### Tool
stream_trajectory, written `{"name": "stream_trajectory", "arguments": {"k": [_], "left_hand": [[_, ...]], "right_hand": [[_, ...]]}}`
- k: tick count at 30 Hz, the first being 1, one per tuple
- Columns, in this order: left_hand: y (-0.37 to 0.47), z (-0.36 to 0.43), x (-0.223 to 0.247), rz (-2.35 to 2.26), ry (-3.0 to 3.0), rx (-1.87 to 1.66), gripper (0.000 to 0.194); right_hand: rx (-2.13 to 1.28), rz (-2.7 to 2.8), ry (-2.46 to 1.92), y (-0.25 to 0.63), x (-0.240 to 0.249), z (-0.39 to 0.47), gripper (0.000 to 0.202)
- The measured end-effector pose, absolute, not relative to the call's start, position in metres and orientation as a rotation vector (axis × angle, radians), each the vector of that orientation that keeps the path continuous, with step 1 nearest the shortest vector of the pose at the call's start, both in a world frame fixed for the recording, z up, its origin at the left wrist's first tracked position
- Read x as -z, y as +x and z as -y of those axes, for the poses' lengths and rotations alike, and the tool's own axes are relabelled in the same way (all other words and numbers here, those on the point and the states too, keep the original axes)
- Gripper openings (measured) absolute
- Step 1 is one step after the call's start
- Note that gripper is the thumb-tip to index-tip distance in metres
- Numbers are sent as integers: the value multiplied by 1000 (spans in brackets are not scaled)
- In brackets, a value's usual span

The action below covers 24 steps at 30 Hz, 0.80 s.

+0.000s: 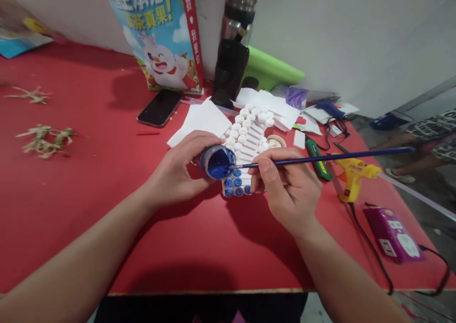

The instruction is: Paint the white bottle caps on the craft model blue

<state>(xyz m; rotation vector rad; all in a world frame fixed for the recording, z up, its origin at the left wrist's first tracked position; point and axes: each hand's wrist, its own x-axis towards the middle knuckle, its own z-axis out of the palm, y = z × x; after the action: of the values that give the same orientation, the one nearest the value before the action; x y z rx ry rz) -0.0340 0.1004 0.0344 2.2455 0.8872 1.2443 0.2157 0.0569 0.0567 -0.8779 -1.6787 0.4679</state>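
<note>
My left hand is closed around a small jar of blue paint, which is tilted so that its mouth faces me. Between the thumb and fingers of my right hand is a long paintbrush, its bristle end inside the jar's mouth. Under and behind both hands lies a white craft piece with ridged steps in the middle and rows of round knobs along its sides. The knobs at its near end are blue; those farther back are white. My hands and the jar hide part of it.
A yellow glue gun, a green tool and a purple power socket box with cords lie on the right. Behind are a phone, white paper, a printed bag and a metal flask. Dry plant pieces lie left.
</note>
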Motion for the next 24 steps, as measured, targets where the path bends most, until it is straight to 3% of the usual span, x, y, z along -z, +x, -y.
{"name": "stream_trajectory", "arguments": {"k": [16,24], "left_hand": [[-35,-103,-36,-1018,2129,-1257,49],[-39,-108,-26,-1188,1939,-1338,57]], "right_hand": [[-443,1577,-893,217,-58,-59,13],[-446,1504,-976,222,-54,-73,24]]}}
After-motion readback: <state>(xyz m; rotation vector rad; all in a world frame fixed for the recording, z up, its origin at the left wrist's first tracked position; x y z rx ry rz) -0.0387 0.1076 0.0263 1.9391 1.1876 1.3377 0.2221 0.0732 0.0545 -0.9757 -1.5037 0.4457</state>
